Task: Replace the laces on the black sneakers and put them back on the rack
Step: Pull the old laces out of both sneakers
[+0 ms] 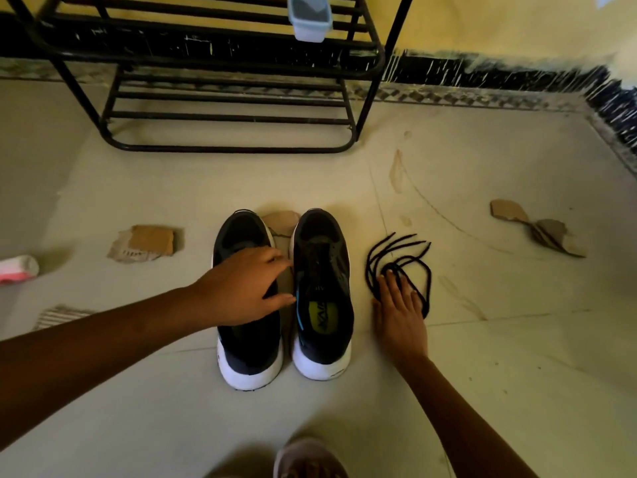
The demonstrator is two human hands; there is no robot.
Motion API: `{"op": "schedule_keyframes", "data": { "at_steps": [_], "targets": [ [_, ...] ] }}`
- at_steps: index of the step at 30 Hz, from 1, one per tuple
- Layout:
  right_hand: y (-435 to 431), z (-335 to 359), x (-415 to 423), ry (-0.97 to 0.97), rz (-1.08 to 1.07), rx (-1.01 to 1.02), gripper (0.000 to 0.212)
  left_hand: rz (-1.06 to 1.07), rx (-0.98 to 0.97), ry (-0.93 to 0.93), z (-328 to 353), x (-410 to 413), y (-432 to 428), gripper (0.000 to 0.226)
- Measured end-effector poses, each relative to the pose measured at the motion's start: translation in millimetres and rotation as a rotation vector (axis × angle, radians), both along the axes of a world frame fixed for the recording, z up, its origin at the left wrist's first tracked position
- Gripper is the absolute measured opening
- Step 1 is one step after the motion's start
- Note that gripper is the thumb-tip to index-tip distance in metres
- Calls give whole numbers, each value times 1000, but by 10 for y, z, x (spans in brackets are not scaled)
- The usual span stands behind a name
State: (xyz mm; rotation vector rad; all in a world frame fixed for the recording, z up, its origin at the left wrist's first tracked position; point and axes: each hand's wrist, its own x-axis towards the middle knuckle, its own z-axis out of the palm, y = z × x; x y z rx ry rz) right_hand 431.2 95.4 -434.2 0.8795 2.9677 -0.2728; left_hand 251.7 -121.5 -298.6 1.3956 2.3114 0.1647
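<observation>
Two black sneakers with white soles stand side by side on the floor, toes pointing away from me. My left hand (pixel 246 286) lies over the middle of the left sneaker (pixel 246 353), fingers spread, reaching toward the gap between the pair. The right sneaker (pixel 322 294) shows a yellow insole label and has a lace in its eyelets. A bundle of loose black laces (pixel 396 258) lies on the floor just right of it. My right hand (pixel 400 312) rests flat on the near part of that bundle, fingers apart. The black metal shoe rack (pixel 227 98) stands beyond the shoes.
Torn cardboard pieces lie at the left (pixel 146 243), between the sneaker toes (pixel 281 222) and at the right (pixel 537 227). A pink-and-white object (pixel 17 269) sits at the left edge. A pale blue container (pixel 310 17) rests on the rack. My foot (pixel 306 458) shows at the bottom.
</observation>
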Motion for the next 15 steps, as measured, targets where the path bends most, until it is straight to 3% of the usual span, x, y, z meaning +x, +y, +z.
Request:
{"op": "schedule_keyframes", "data": {
  "at_steps": [1,3,6,9,12,15],
  "targets": [
    [27,2,37,-15,-2,-8,71,-34,-60,103,-37,-9,-34,95],
    [82,11,89,-19,12,-21,67,-41,-175,200,-119,-22,-78,98],
    [93,43,109,55,20,-13,63,48,-267,160,-184,-2,-116,103],
    [-22,159,12,312,2,-49,55,179,-217,91,-216,-11,-222,110],
    [-228,448,-171,482,-38,-357,57,244,-161,51,-226,-62,-350,99],
    [-363,678,-353,389,31,-615,69,258,-176,52,-220,-76,-380,75]
  ]
}}
